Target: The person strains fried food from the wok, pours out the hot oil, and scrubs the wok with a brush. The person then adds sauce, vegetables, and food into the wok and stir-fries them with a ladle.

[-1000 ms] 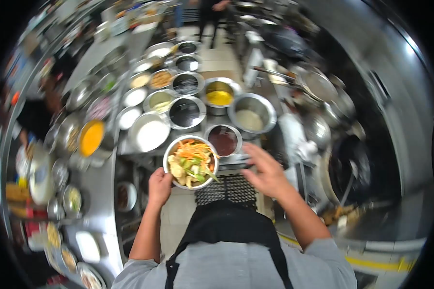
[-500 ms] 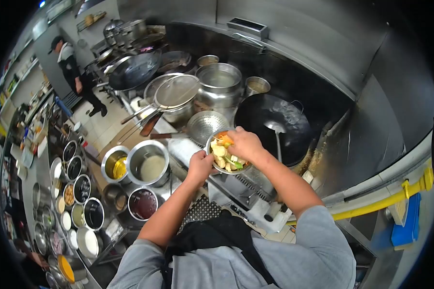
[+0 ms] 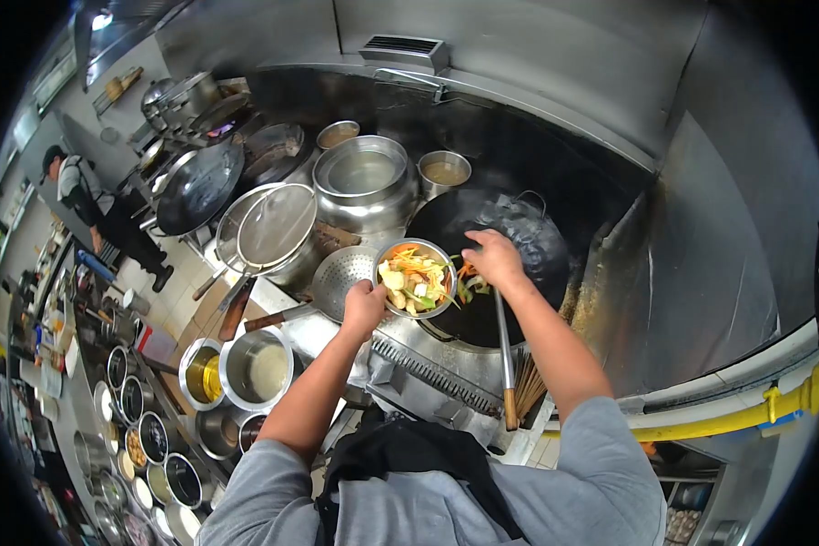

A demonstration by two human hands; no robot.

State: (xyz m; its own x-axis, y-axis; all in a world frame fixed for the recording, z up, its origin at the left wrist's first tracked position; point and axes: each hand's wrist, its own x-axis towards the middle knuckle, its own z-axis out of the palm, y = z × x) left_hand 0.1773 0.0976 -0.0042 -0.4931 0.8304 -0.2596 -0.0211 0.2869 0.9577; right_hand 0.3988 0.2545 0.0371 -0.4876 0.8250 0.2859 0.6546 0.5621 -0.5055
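My left hand (image 3: 364, 308) grips the near left rim of a round metal bowl (image 3: 452, 262), which sits over the wok's left edge. Inside the bowl lie cut vegetables (image 3: 413, 280): pale yellow chunks, orange strips and green pieces. My right hand (image 3: 495, 258) is over the black wok (image 3: 464, 329), just right of the bowl, its fingers apart and no food visible in them. Some vegetable pieces (image 3: 470, 284) show below that hand, at the wok. A ladle (image 3: 503, 338) with a wooden handle leans out over the wok's near rim; its head is hidden.
A perforated strainer (image 3: 338, 278) lies left of the bowl. Mesh skimmers (image 3: 277, 226), a large metal pot (image 3: 362, 202) and a small pot (image 3: 444, 173) stand behind. Sauce pots (image 3: 262, 371) line the left. Another person (image 3: 96, 211) stands at the far left.
The bowl has moved left relative to the wok, and my right hand has come out of it to the right, over the wok. Vegetable pieces now show beneath that hand. My view has shifted.
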